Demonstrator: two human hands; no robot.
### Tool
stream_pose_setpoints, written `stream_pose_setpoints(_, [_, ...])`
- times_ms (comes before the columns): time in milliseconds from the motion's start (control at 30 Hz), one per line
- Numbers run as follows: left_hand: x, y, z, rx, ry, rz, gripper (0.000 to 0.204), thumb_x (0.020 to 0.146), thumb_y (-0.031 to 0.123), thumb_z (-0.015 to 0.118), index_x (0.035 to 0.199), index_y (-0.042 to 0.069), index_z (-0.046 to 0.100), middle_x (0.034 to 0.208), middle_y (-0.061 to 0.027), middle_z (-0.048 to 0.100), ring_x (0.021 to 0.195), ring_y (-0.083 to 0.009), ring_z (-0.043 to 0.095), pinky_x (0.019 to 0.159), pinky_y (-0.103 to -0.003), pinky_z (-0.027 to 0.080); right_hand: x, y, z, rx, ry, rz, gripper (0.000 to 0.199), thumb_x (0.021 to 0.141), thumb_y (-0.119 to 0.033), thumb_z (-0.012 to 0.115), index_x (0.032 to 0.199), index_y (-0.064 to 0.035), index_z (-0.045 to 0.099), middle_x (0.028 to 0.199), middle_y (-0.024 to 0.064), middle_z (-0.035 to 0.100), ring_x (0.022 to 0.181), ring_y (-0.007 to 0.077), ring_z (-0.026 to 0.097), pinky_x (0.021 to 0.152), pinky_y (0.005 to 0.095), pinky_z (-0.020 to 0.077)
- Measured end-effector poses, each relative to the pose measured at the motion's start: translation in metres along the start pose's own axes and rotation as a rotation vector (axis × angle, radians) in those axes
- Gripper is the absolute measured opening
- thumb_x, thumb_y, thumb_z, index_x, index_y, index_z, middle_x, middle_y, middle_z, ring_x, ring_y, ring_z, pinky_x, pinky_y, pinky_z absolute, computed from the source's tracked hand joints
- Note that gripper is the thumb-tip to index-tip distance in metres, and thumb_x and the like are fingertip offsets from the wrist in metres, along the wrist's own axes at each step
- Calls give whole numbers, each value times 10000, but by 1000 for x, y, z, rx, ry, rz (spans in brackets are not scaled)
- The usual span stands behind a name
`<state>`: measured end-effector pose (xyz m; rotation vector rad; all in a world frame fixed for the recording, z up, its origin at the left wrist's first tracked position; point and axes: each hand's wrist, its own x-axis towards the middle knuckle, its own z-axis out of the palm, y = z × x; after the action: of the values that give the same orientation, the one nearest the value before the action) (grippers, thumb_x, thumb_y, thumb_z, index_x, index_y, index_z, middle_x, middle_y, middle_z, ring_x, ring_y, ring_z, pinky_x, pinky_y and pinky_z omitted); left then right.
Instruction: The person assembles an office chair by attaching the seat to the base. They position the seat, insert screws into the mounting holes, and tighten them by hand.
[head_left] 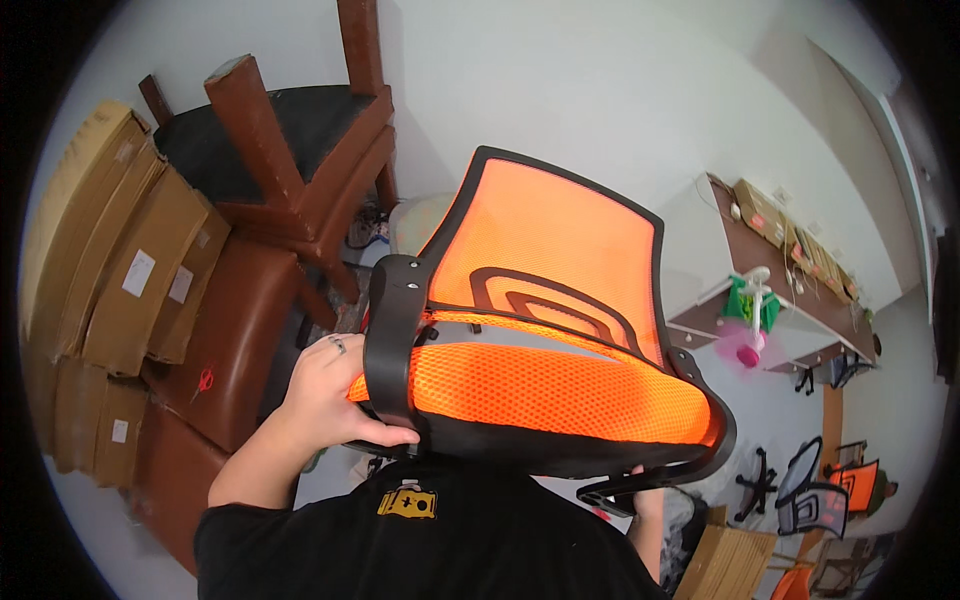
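Observation:
An office chair with an orange mesh back (560,240), an orange mesh seat (560,395) and black loop armrests fills the middle of the view, its front edge close against my black shirt. My left hand (325,395) grips the seat's left side by the left armrest (390,340), thumb lying along the front underside. At the other side my right hand (649,498) holds the chair beneath the seat by the right armrest (715,440). Most of that hand's fingers are hidden behind the armrest and seat.
Flattened cardboard boxes (140,270) lean at the left beside a brown sofa (235,340) and an upturned wooden chair (265,140). Right stands a desk (800,310) with a pink and white fan (752,330). Other office chairs (815,505) and a carton (728,560) are at lower right.

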<state>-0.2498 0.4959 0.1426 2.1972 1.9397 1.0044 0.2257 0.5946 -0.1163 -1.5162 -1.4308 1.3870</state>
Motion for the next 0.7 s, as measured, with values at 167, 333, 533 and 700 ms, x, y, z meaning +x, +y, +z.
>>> stream_pose_setpoints(167, [82, -90, 6, 7, 80, -70, 652, 460, 403, 829, 963, 49, 612, 852, -97, 606, 757, -289, 585, 681, -341, 457, 134, -45, 56, 152, -62, 27, 249, 857, -106, 536, 1086, -16, 493, 961, 57, 519, 877, 181, 511, 765, 321, 426])
stream_pose_setpoints(333, [149, -153, 19, -11, 40, -276, 666, 466, 408, 818, 975, 36, 603, 866, -114, 615, 771, -295, 593, 701, -337, 469, 230, -116, 111, 437, -429, -77, 490, 877, -162, 565, 1285, -15, 336, 1215, 104, 483, 1123, 200, 459, 942, 333, 365])
stream_pose_setpoints(533, [193, -202, 55, 140, 23, -370, 634, 481, 504, 782, 840, 15, 597, 775, -146, 581, 748, -324, 580, 664, -366, 457, 346, -115, 135, 474, -490, -38, 526, 898, -109, 501, 1356, -33, 252, 1295, 100, 420, 1159, 227, 439, 987, 369, 340])
stream_pose_setpoints(700, [231, -287, 64, 129, 90, -573, 528, 537, 446, 776, 808, 18, 625, 785, -168, 607, 765, -330, 586, 698, -374, 456, 468, -116, 230, 444, -657, 8, 449, 922, -64, 435, 1347, -67, 290, 1306, 92, 413, 1159, 244, 448, 947, 410, 408])
